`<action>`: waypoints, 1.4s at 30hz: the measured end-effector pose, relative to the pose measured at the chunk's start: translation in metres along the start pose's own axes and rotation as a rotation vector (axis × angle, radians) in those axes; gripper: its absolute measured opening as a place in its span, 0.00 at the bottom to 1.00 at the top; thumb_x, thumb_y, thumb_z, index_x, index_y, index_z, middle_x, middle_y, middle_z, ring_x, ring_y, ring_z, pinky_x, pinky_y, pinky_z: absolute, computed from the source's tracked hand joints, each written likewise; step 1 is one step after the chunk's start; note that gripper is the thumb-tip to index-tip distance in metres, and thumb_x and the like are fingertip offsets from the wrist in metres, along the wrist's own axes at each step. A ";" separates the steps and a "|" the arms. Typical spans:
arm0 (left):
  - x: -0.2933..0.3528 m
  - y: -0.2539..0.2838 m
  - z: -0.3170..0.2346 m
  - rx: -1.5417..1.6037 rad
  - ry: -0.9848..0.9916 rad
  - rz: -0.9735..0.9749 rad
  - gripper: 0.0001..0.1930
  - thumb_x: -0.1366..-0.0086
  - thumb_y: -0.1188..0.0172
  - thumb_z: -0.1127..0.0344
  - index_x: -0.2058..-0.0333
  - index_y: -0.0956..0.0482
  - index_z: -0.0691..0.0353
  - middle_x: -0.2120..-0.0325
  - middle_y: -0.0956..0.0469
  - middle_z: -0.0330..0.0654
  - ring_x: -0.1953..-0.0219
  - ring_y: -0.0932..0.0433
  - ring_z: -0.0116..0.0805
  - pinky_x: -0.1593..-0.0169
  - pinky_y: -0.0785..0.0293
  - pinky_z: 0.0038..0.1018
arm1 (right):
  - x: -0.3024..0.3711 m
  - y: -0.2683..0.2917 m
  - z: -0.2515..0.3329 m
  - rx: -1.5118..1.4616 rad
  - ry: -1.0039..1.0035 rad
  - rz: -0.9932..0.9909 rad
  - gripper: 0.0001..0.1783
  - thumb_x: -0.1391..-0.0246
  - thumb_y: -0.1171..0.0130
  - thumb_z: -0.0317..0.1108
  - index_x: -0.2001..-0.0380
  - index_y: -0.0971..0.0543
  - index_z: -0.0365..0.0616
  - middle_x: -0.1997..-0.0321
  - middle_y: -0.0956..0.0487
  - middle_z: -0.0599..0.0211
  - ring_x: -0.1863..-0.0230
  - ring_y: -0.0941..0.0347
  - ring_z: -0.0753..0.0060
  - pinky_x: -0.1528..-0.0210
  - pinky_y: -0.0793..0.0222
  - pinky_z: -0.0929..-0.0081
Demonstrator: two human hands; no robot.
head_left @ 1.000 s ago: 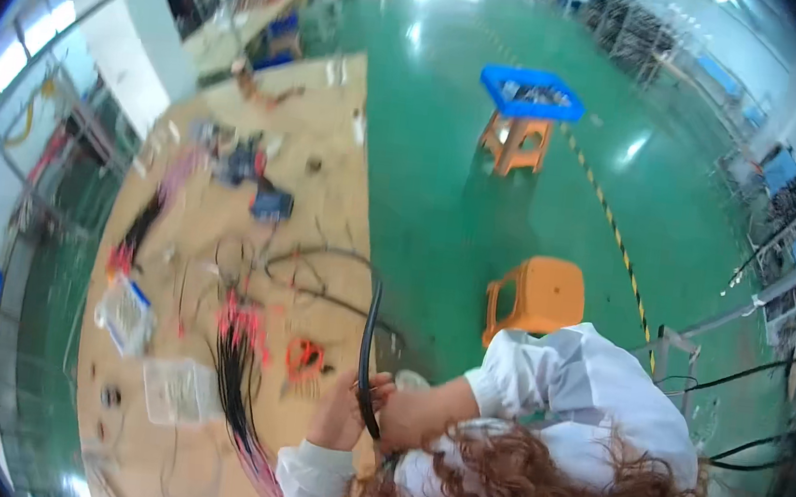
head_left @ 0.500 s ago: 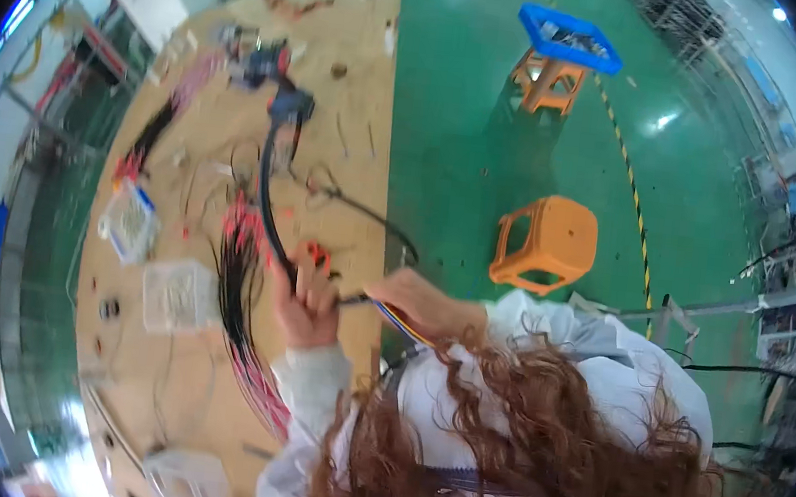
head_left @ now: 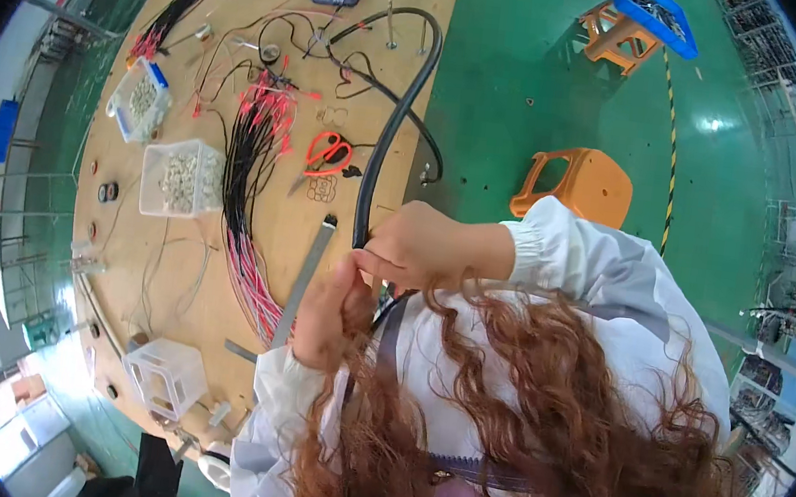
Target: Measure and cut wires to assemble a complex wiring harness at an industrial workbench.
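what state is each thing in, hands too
black cable, bent in a curve
right hand, closed on the black cable
left hand, curled, grip unclear
scissors, lying flat
wire bundle, lying stretched out
clear box, uncovered, white pieces inside
nearer orange stool, upright, unoccupied
blue tray, loaded

Black cable [head_left: 395,120]: thick, smooth as I see it
Bend: hooked leftward at the far end
Place: near the tabletop [head_left: 267,201]'s right edge

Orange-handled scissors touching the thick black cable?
Apart: the head view shows bare tabletop between the orange-handled scissors and the thick black cable to their right.
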State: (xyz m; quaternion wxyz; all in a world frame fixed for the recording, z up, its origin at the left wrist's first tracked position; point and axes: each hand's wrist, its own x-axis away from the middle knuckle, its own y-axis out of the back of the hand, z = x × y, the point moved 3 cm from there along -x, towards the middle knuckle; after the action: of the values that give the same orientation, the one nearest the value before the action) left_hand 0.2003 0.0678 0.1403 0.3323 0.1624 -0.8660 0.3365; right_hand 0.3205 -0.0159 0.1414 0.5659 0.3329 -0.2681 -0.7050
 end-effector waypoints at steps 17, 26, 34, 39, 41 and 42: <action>0.005 -0.053 -0.008 0.429 -0.142 -0.162 0.14 0.36 0.60 0.61 0.82 0.38 0.52 0.86 0.47 0.26 0.83 0.49 0.21 0.76 0.49 0.20 | 0.030 0.044 -0.032 0.139 0.516 -0.237 0.17 0.58 0.45 0.35 0.94 0.37 0.48 0.89 0.38 0.71 0.89 0.39 0.68 0.89 0.43 0.72; -0.028 -0.034 -0.023 0.508 0.000 0.196 0.21 0.34 0.65 0.53 0.86 0.43 0.51 0.92 0.53 0.28 0.88 0.55 0.21 0.83 0.56 0.20 | 0.006 0.059 -0.037 -0.675 -0.214 0.304 0.24 0.50 0.50 0.50 0.57 0.32 0.42 0.74 0.26 0.60 0.72 0.29 0.66 0.72 0.35 0.71; -0.022 -0.040 -0.037 -0.149 -0.153 -0.127 0.16 0.35 0.59 0.57 0.68 0.29 0.63 0.80 0.37 0.31 0.77 0.41 0.17 0.73 0.46 0.13 | -0.009 0.039 -0.051 -0.425 -0.033 0.037 0.26 0.47 0.56 0.52 0.87 0.28 0.42 0.85 0.30 0.55 0.83 0.34 0.53 0.80 0.39 0.64; -0.022 -0.061 -0.061 -0.474 -0.154 0.106 0.19 0.38 0.59 0.53 0.71 0.28 0.63 0.86 0.41 0.31 0.83 0.44 0.22 0.77 0.46 0.19 | -0.016 0.066 -0.043 0.070 0.267 0.081 0.21 0.47 0.55 0.42 0.89 0.29 0.45 0.87 0.31 0.61 0.83 0.32 0.57 0.80 0.37 0.66; -0.018 -0.068 -0.045 -0.019 -0.073 -0.118 0.19 0.39 0.60 0.49 0.78 0.31 0.58 0.88 0.43 0.31 0.85 0.45 0.23 0.79 0.49 0.21 | -0.019 0.093 -0.023 -0.020 0.365 0.112 0.24 0.48 0.53 0.42 0.94 0.34 0.43 0.92 0.34 0.60 0.88 0.37 0.55 0.85 0.41 0.65; -0.011 -0.066 -0.033 0.433 0.012 -0.335 0.22 0.40 0.60 0.46 0.85 0.34 0.52 0.91 0.45 0.31 0.86 0.47 0.24 0.80 0.53 0.23 | -0.020 0.096 -0.019 -0.144 0.377 0.052 0.25 0.49 0.52 0.40 0.96 0.36 0.42 0.94 0.37 0.60 0.91 0.40 0.53 0.88 0.44 0.64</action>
State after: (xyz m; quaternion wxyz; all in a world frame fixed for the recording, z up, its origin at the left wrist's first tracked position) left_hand 0.2577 0.0437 0.1824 0.3460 0.3685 -0.7331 0.4550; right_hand 0.3979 -0.0174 0.2052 0.6464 0.4107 -0.1149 -0.6327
